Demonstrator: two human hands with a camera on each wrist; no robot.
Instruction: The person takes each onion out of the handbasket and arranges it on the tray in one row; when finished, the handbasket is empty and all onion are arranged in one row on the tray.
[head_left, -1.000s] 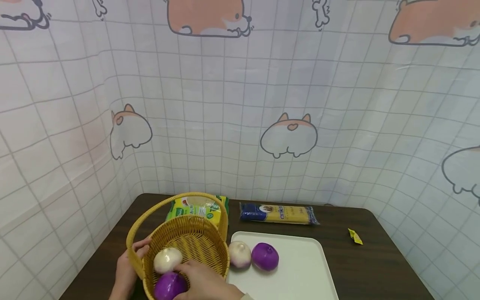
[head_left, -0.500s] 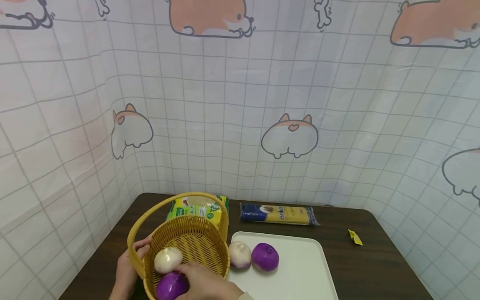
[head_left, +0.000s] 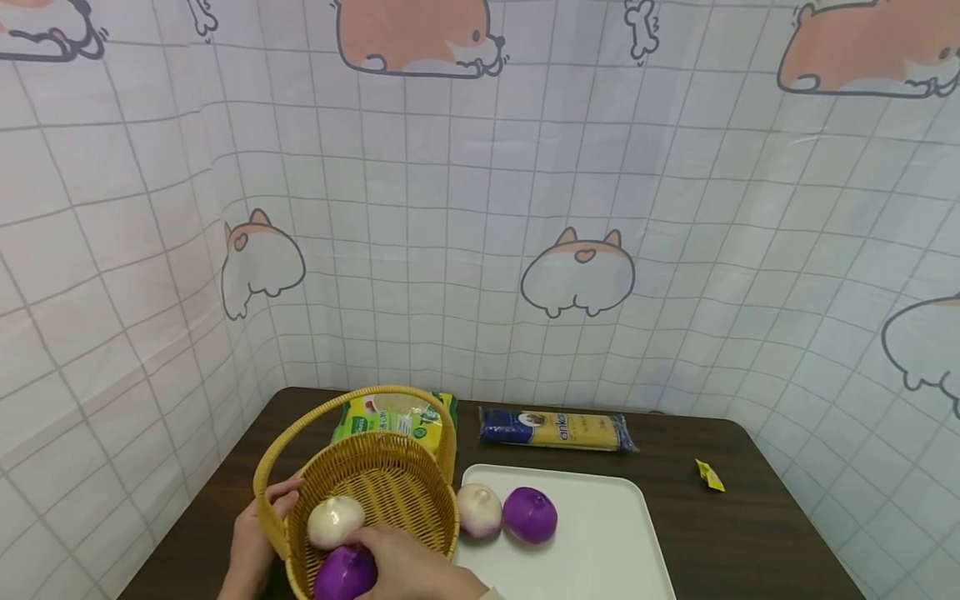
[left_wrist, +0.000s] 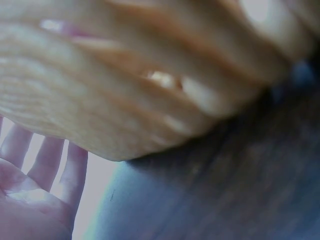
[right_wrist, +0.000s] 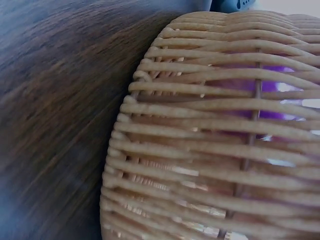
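A yellow wicker basket (head_left: 401, 492) with a tall arched handle is at the front left in the head view. Inside lie a shiny white onion (head_left: 335, 522) and, nearer me, a purple onion (head_left: 345, 575). My right hand (head_left: 408, 567) reaches over the basket's near right side and grips the purple onion; part of that hand is below the frame. Straight fingers of my left hand (head_left: 255, 533) rest against the outside of the basket's left wall, beside the handle's base. In the left wrist view, the woven wall (left_wrist: 125, 100) hides those fingertips.
Right of the basket lies a white tray (head_left: 600, 533) bearing a pale onion (head_left: 480, 511) and another purple onion (head_left: 530, 515). Behind are a green-yellow packet (head_left: 390, 414) and a blue-yellow pasta packet (head_left: 557, 428). A small yellow wrapper (head_left: 709, 475) lies on the dark table (head_left: 735, 542) at right.
The purple onion in my right hand has shifted slightly to the right inside the basket. My left hand, the basket and the tray stay where they were.
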